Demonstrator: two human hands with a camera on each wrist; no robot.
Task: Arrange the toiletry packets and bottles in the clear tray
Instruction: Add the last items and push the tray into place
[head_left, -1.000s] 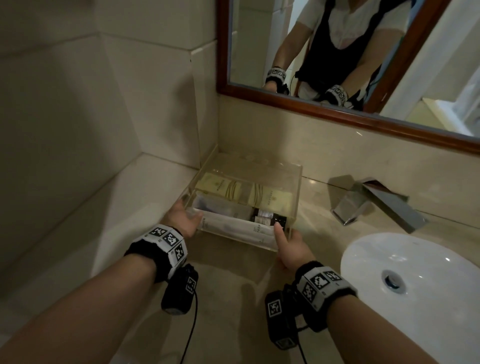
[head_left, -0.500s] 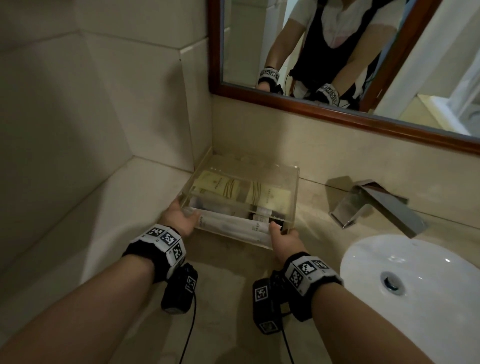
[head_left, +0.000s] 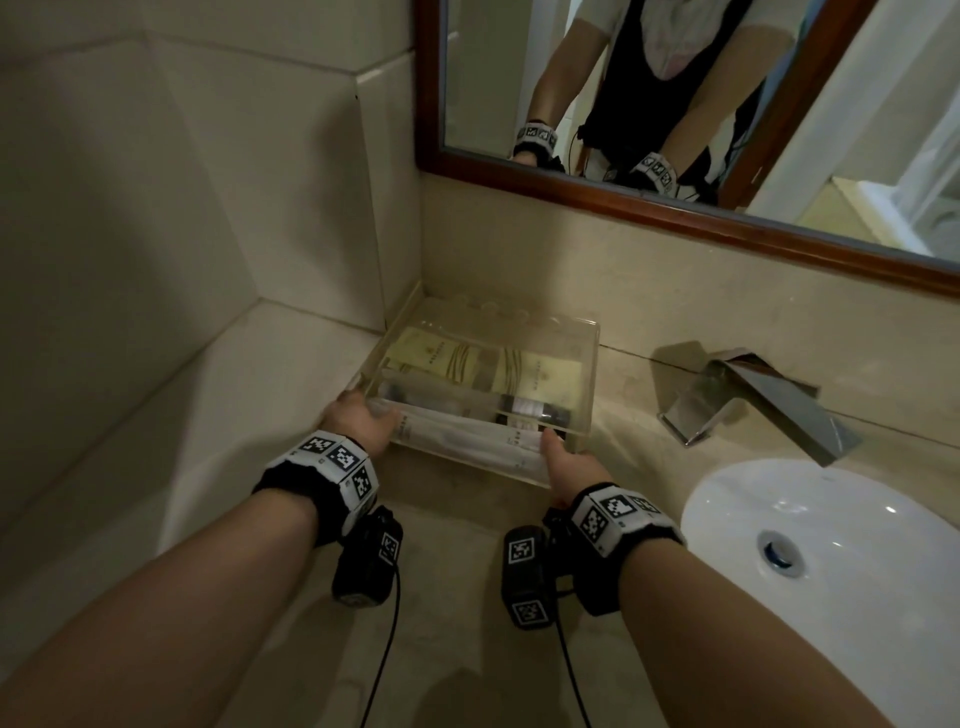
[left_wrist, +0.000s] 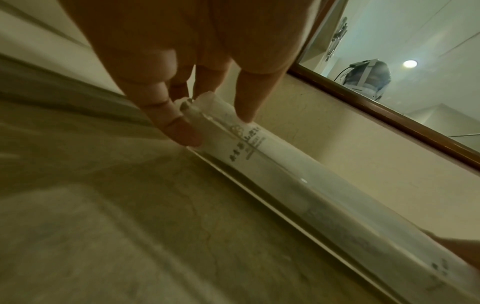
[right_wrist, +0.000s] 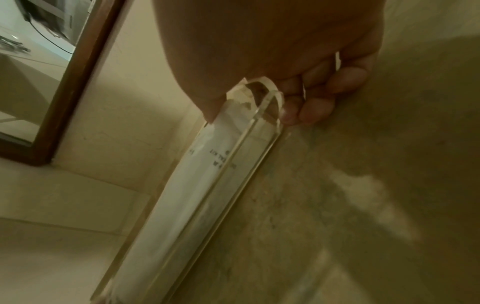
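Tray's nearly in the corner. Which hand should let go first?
Probably the right hand: it grips the clear tray at its open faucet-side corner. The left hand sits nearer the side wall.

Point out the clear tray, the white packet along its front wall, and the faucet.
clear tray (head_left: 589, 364), head view, right wall.
white packet (left_wrist: 249, 144), left wrist view, printed end.
faucet (head_left: 769, 402), head view, top of the spout.

One clear acrylic tray (head_left: 584, 374), at 12 o'clock from the hands. Inside it: two cream flat packets with gold print (head_left: 441, 358), (head_left: 540, 376); one long white paper-wrapped packet (head_left: 467, 441) along the 6 o'clock wall; one dark small bottle (head_left: 540, 408) at 4 o'clock. Further items blurred, uncounted. Two hands: left hand (head_left: 358, 423), right hand (head_left: 571, 465).
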